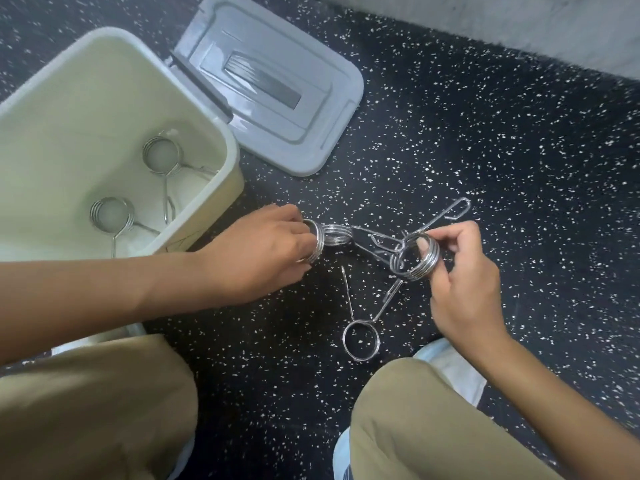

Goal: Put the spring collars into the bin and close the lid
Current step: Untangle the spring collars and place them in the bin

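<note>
A cream bin [214, 133] stands open at the left, with two steel spring collars inside, one [162, 157] farther and one [111, 216] nearer. Its grey lid [277, 88] hangs open behind it, resting on the floor. My left hand [256, 252] grips a spring collar [317, 242] just right of the bin's corner. A second collar [337, 234] lies touching it. My right hand [460, 271] pinches another collar [415, 258] by its coil, its handles tangled with the neighbours. One more collar [361, 341] lies flat on the floor between my knees.
The floor is black rubber with white speckles [485, 150]. A pale wall base [519, 26] runs along the top right. My knees in tan trousers [104, 403] and light shoes [450, 368] fill the bottom of the view.
</note>
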Tool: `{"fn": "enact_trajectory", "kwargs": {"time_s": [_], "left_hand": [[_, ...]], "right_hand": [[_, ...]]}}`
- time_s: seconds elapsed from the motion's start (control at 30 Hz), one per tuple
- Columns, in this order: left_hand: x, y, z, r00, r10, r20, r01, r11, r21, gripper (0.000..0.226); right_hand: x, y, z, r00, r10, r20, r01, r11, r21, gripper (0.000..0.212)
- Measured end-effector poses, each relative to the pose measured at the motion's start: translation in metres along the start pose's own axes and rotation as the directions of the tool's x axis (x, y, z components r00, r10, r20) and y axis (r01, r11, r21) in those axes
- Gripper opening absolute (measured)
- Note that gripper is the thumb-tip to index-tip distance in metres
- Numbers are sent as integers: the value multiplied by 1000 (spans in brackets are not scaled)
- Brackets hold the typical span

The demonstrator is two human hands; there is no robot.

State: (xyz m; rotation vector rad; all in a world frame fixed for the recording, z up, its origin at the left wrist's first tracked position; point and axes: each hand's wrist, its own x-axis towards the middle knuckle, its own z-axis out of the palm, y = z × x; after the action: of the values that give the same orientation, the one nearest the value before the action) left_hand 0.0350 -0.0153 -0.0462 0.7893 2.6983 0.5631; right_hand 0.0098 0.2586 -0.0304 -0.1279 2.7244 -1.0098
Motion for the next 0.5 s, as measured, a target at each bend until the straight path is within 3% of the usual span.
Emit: {"fn": "enact_trajectory", "kwargs": {"time_s": [0.27, 0.5], "left_hand": [[-5, 29, -43, 973, -161, -168, 141, 982, -123, 33], [-8, 35, -93, 895, -341, -287, 273, 928, -252, 30]], "right_hand": [[10, -13, -22, 979, -111, -169, 100, 992, -73, 19], [14, -32, -14, 978, -169, -122, 145, 972, -185, 23]]}}
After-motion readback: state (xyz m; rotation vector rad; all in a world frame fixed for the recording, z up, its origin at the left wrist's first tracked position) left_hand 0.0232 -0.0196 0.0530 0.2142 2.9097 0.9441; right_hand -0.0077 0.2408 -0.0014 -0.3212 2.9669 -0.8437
